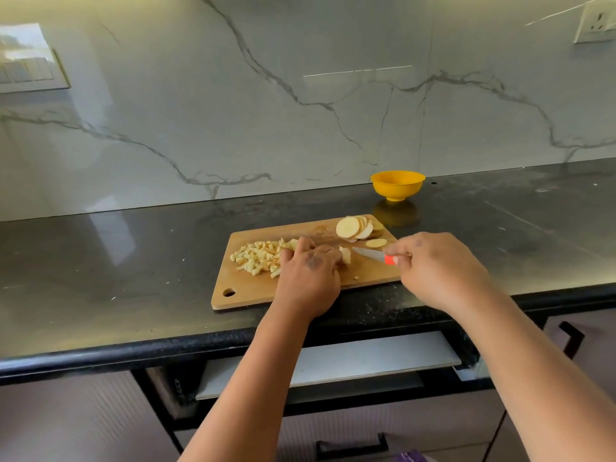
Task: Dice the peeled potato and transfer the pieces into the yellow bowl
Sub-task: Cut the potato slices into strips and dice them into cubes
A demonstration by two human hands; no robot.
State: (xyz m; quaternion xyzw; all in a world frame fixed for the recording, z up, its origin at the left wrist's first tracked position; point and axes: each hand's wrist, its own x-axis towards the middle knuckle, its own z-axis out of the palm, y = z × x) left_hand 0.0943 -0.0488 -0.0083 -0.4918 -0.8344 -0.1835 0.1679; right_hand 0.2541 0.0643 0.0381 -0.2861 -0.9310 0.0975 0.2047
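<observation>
Countertop [133, 261], board [300, 295] near edge — right hand [440, 271] gripping knife [375, 255]

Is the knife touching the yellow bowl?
Apart. The head view shows the knife low over the cutting board, while the yellow bowl sits behind it on bare counter.

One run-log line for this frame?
stage: dicing | left hand: holds slices on board | right hand: grips knife | dice: on board | bowl: apart
</observation>
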